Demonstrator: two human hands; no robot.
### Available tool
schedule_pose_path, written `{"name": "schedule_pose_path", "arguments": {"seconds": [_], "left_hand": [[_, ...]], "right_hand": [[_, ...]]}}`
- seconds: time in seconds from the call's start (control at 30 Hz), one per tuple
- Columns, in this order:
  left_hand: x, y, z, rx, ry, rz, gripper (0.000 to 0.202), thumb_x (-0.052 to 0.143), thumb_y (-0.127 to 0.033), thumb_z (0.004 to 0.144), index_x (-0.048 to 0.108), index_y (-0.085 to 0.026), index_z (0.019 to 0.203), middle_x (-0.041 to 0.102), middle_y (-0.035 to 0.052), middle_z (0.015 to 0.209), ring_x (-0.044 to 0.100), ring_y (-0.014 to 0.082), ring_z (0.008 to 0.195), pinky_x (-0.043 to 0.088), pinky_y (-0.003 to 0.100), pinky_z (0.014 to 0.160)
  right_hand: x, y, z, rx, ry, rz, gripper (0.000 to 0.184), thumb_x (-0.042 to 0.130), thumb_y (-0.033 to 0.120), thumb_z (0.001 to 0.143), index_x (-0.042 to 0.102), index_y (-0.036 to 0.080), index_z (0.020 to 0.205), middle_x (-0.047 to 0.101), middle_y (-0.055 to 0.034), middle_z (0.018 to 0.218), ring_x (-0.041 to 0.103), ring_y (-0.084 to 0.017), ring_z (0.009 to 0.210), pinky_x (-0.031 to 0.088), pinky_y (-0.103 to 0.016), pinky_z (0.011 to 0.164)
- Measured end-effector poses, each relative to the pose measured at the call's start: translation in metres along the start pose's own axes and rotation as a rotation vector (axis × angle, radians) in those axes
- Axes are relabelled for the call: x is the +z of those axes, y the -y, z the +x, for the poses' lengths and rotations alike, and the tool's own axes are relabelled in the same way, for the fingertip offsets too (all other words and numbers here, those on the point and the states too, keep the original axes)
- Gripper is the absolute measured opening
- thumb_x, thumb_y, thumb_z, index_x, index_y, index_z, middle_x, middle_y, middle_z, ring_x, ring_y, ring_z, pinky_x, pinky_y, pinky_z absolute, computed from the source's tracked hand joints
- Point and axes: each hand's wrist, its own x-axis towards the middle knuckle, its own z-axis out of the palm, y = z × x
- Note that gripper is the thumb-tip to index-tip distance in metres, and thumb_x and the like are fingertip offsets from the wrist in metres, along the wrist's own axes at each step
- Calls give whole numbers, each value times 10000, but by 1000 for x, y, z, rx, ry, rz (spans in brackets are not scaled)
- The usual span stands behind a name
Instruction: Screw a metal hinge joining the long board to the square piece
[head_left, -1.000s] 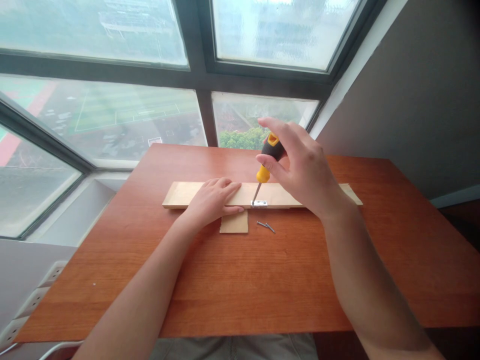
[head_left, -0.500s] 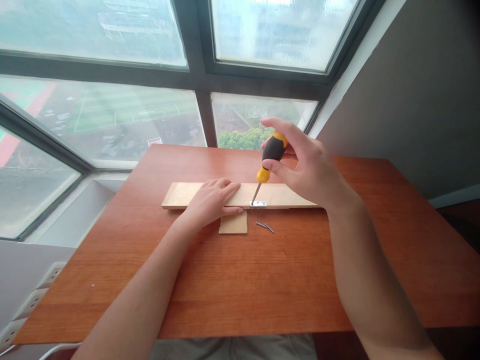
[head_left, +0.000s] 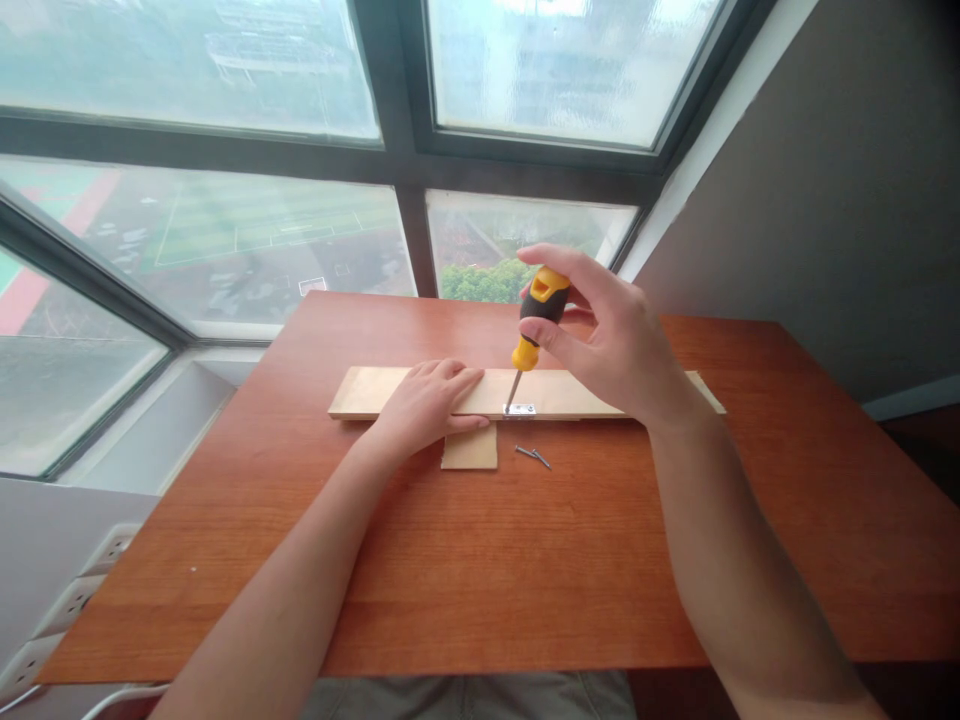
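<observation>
A long pale wooden board (head_left: 360,390) lies across the table. My left hand (head_left: 431,400) rests on it, fingers on the top face and thumb along the front edge, gripping it. My right hand (head_left: 611,325) holds a yellow and black screwdriver (head_left: 541,305) by its handle, thumb and fingers around it. The tilted shaft points down to the left end of a small metal hinge (head_left: 520,410) at the board's front edge. What lies right under the tip is too small to tell. My right hand and wrist cover part of the board's right side.
In front of the board lie a few loose screws (head_left: 533,456) and a small thin wooden piece (head_left: 470,448), partly under the board. The reddish-brown table (head_left: 487,570) stands against windows (head_left: 285,230). Power sockets (head_left: 71,605) and a white cable (head_left: 124,697) are at the lower left.
The screwdriver handle has turned, now showing a yellow opening near its top. My right fingers have shifted slightly with it. The left hand stays on the board; the whole view has moved slightly.
</observation>
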Motion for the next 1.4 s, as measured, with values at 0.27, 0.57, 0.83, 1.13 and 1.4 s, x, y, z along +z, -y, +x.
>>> {"name": "schedule_pose_path", "arguments": {"seconds": [0.27,0.57,0.83,1.13,1.4], "left_hand": [[0,0,0,4,1,11,609,595,-592,888,493,-273,1397,593,94,1276,565,293,1117,422,400,950],[0,0,0,-6,7,2,608,606,-593,878,497,-283,1389,588,90,1297,564,295,1126,424,404,954],[2,1,-1,-10,-2,18,618,590,-606,882,495,-288,1403,586,96,1285,574,297,1102,429,413,956],[2,1,-1,-10,1,13,627,576,-622,884,492,-288,1407,591,99,1273,573,295,1107,421,414,972],[2,1,-1,-16,3,1,633,598,-608,875,490,-290,1411,582,101,1293,562,306,1135,425,417,967]], "right_hand": [[3,6,1,15,26,54,402,505,262,956,507,304,1356,621,-53,1240,623,-212,1098,594,-392,880],[3,-2,3,21,-177,-225,330,715,415,852,652,262,1138,669,-37,957,624,-201,843,584,-380,787],[-17,6,-1,67,99,101,418,555,219,921,557,304,1331,655,-32,1227,652,-184,1037,602,-354,854],[-11,3,1,42,-91,-261,337,644,337,880,651,255,1207,697,-55,1043,658,-224,915,587,-381,747],[-5,6,0,27,13,10,328,588,280,934,588,277,1262,668,-32,1080,646,-182,938,588,-358,839]]}}
